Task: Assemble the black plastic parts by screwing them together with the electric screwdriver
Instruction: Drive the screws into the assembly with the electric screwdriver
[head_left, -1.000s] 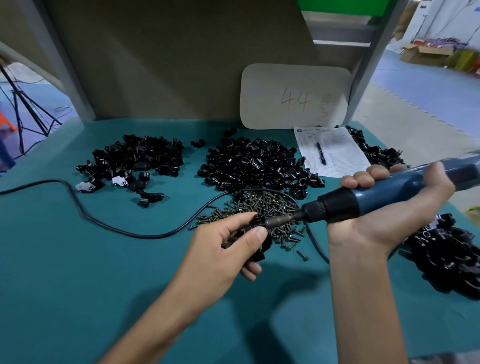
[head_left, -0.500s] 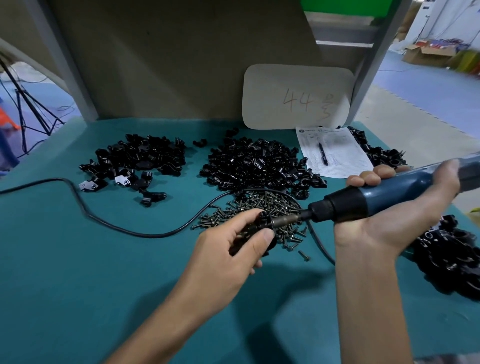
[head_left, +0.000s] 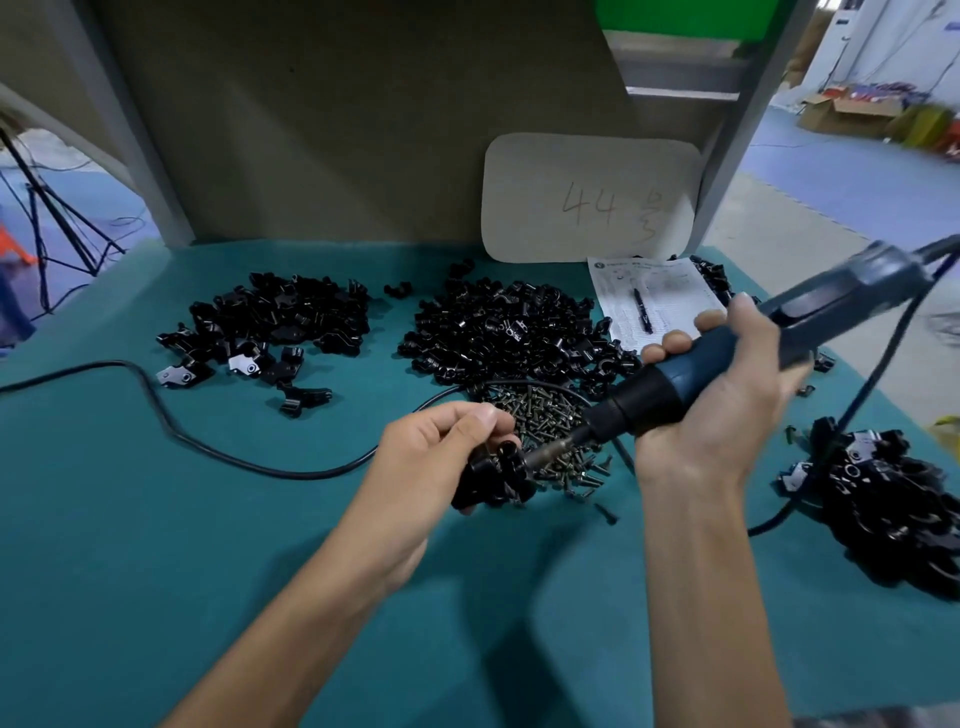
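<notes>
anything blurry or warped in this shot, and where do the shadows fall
Head view: the rear end of the electric screwdriver is motion-smeared, while the black plastic part in the left hand looks sharp; wide-angle distortion splays the frame post at the left; soft arm shadows fall on the teal mat; the piled black parts show small glints.

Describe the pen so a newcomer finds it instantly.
Start at the beige card marked 44 at the back of the teal table. A printed sheet lies just in front of it. The pen rests on that sheet: a slim dark stick, unlike the chunky black parts heaped nearby.
</notes>
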